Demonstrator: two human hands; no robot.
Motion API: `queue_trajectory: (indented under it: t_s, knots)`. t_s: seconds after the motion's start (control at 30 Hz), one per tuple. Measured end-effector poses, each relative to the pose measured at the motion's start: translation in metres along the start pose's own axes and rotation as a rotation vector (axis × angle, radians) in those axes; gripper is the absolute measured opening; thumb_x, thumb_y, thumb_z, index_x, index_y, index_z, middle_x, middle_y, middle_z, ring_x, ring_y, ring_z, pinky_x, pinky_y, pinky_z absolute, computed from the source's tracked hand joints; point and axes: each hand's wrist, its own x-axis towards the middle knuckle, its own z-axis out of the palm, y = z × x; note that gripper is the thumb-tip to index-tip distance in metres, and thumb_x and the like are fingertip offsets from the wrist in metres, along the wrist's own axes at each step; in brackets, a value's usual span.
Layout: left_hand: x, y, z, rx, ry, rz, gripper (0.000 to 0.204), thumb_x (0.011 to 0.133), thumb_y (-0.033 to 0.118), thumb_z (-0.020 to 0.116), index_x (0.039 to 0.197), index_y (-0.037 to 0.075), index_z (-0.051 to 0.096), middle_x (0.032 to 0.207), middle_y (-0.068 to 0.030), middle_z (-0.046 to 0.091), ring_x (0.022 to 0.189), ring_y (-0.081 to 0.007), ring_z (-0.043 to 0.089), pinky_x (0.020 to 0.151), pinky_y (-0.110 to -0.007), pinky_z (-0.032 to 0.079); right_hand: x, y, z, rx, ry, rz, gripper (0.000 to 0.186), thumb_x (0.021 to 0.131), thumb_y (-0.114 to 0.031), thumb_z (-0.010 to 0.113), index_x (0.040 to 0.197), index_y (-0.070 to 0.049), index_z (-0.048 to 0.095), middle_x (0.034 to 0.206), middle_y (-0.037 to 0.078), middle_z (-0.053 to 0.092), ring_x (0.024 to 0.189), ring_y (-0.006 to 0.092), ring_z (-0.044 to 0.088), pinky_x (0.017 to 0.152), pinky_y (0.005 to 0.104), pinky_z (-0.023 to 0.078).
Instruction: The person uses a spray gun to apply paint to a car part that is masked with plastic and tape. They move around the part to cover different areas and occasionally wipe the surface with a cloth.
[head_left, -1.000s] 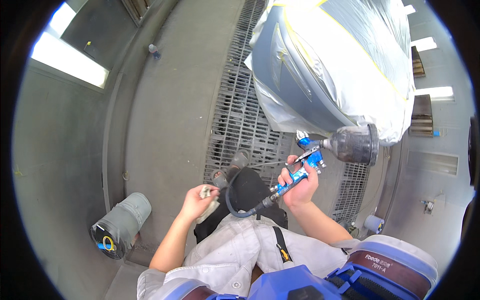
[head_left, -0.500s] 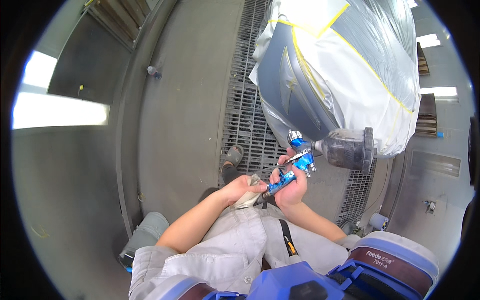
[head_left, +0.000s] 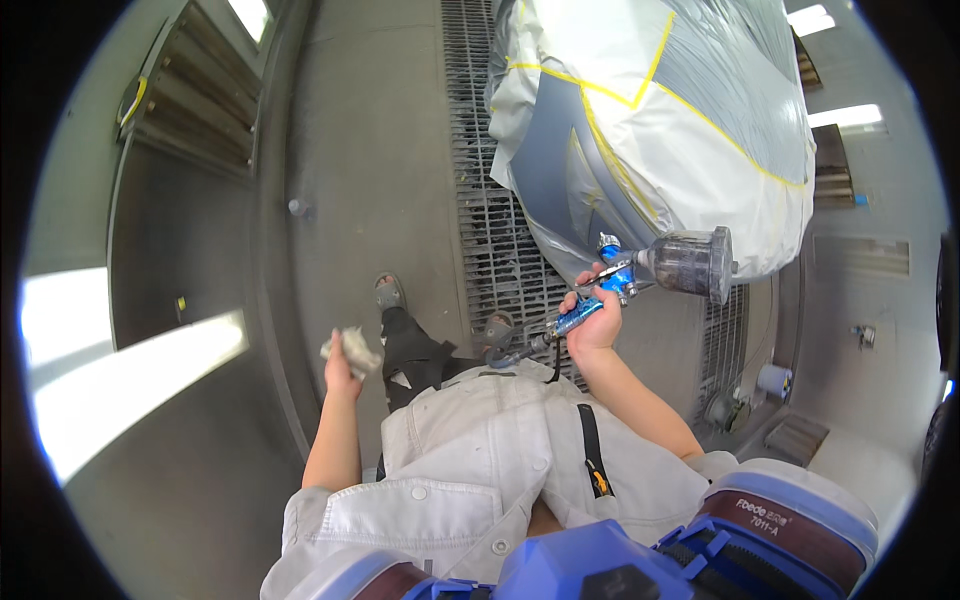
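Observation:
My right hand [head_left: 594, 322] is wrapped round the grip of a blue metallic spray gun [head_left: 621, 279]. The gun's dark, paint-stained cup [head_left: 690, 262] points to the right, and a hose fitting [head_left: 535, 345] runs from the grip's lower end toward my waist. Out to the left, my left hand [head_left: 342, 370] is closed on a crumpled off-white cloth [head_left: 352, 352], away from the gun. Beyond the gun stands a car part with a grey-blue bare panel [head_left: 550, 150], its surroundings masked.
White and clear masking sheets [head_left: 720, 170] edged with yellow tape cover the vehicle. A floor grating [head_left: 470, 130] runs beside it. On the left is a booth wall [head_left: 190, 300]; a small bottle [head_left: 298, 207] lies near its foot. A white roll [head_left: 774, 379] sits at the right.
My left hand has moved away from the gun's lower end, out to the left with the cloth. The right hand still holds the gun. Both my feet now show.

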Motion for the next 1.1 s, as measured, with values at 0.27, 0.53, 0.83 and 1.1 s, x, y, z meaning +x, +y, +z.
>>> queue_trajectory:
  t_s: [0.27,0.53,0.83,1.1]
  knots:
    - [0.064,0.093,-0.187,0.596,0.299,0.011,0.037,0.099,0.019,0.071,0.129,-0.001,0.066,0.119,-0.0118,0.074,0.107,-0.0283,0.073,0.097,-0.044,0.058,0.008,0.049,0.058,-0.096,0.064,0.004,0.052,0.085,-0.018,0.049,0.136,-0.010,0.057,0.109,0.009,0.062,0.063,0.0244,0.055,0.061,0.0430,0.047]
    - [0.100,0.150,-0.094,0.908,0.086,0.099,0.037,0.096,0.022,0.067,0.124,-0.003,0.068,0.111,-0.0092,0.072,0.096,-0.0235,0.069,0.086,-0.040,0.055,-0.037,0.067,0.074,-0.204,0.035,-0.053,0.048,0.083,-0.006,0.049,0.129,-0.001,0.058,0.104,0.012,0.066,0.057,0.0224,0.055,0.052,0.0333,0.048]
    - [0.107,0.180,0.005,1.002,-0.157,0.110,0.041,0.099,0.021,0.064,0.131,-0.004,0.064,0.120,-0.0130,0.072,0.107,-0.0278,0.071,0.094,-0.041,0.055,-0.083,0.059,0.065,-0.101,0.210,-0.112,0.049,0.082,-0.009,0.049,0.129,-0.002,0.057,0.104,0.012,0.064,0.058,0.0214,0.055,0.055,0.0357,0.049]
    - [0.110,0.191,-0.045,1.110,0.059,-0.012,0.046,0.098,0.020,0.061,0.137,-0.006,0.062,0.125,-0.0166,0.071,0.111,-0.0315,0.070,0.097,-0.043,0.055,-0.108,0.051,0.036,-0.087,0.264,-0.106,0.051,0.081,-0.011,0.049,0.130,-0.001,0.057,0.105,0.012,0.064,0.057,0.0203,0.054,0.057,0.0349,0.049]
